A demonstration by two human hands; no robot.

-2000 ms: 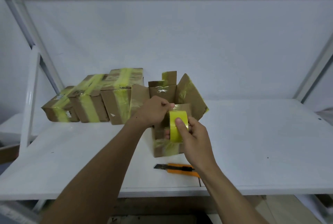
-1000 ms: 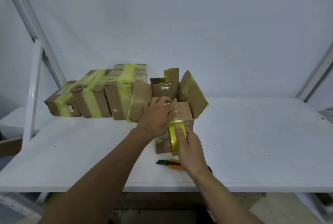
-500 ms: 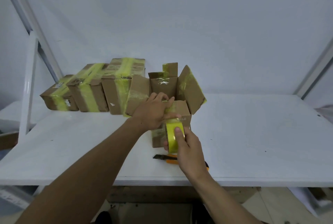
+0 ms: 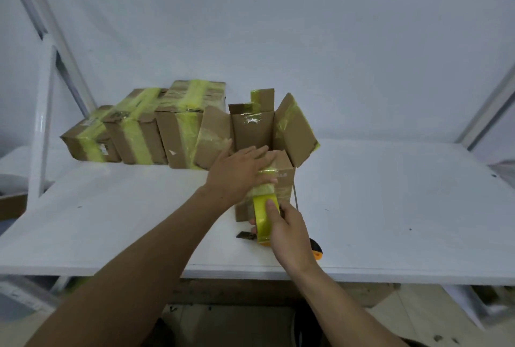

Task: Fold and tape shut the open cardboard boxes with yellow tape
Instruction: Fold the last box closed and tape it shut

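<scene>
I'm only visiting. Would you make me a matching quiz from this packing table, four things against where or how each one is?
1 tape roll
2 utility knife
3 open box
4 taped boxes

A lying on the table, partly under the right hand
B rear and side flaps up
C gripped by the right hand
D row at the left

Pairs: 1-C, 2-A, 3-B, 4-D

wall (image 4: pixel 306 40): plain white, soft even light | table (image 4: pixel 390 207): white top, against wall | frame: 2 white posts left (image 4: pixel 41 129), 1 slanted post right (image 4: pixel 490 112) | floor (image 4: pixel 412 316): pale tiles, lower right
</scene>
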